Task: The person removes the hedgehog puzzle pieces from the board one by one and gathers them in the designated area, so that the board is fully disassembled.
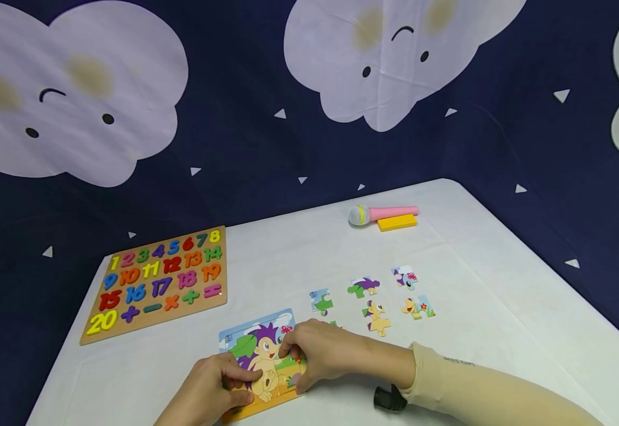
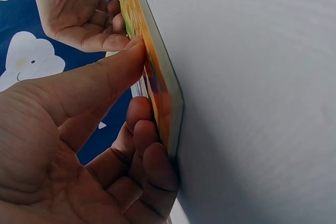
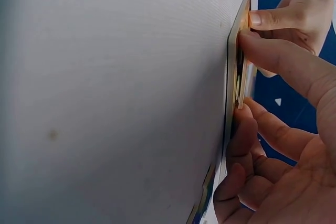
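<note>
Navy backdrop cloth [image 1: 240,118], printed with upside-down clouds, stands behind a white worktop [image 1: 480,278]. A hedgehog jigsaw puzzle [image 1: 264,362] lies between the two hands, close to the person. The left hand [image 1: 203,384] has its thumb on the picture and its fingers curled at the left edge, probably to stop the board sliding. The right hand [image 1: 322,349] pinches a thin puzzle piece [image 3: 242,87] between thumb and fingers at the board's right side; this edge grip seems suited to fine adjustment.

Just beyond the right hand, loose pieces [image 1: 379,319] lie picture side up and mostly apart, presumably so each is easy to see and lift; one is partly hidden by that hand. Under the right arm's cream sleeve [image 1: 480,378] sits a black object [image 1: 388,399], too covered to identify. Beyond the left hand, a number board [image 1: 155,310] holds coloured numerals and signs in rows. Farthest past the right hand, a pink toy microphone [image 1: 393,211] lies against a yellow block [image 1: 397,223], seemingly set aside.
</note>
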Demonstrator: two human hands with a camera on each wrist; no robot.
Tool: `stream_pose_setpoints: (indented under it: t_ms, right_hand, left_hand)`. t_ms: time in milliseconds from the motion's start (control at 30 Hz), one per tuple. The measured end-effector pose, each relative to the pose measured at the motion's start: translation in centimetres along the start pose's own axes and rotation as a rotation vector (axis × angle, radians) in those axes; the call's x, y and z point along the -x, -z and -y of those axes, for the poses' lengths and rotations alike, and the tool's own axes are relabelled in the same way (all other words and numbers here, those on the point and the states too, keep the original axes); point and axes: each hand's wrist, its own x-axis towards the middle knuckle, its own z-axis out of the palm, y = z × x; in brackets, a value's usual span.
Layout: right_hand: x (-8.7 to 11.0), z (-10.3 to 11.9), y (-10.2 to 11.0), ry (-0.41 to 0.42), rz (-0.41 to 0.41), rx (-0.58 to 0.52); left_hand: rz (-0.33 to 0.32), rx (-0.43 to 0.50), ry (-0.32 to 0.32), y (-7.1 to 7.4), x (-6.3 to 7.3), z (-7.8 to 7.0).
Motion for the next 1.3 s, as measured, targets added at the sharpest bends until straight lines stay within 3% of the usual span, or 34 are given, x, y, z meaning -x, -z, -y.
stream_pose_setpoints:
  t_ms: [1300]
  right_hand:
    - [-0.29, -0.71, 0.13, 0.039, 0.005, -0.048]
  left_hand:
    - [0.000, 0.002, 0.010, 0.03, -0.23, 0.06]
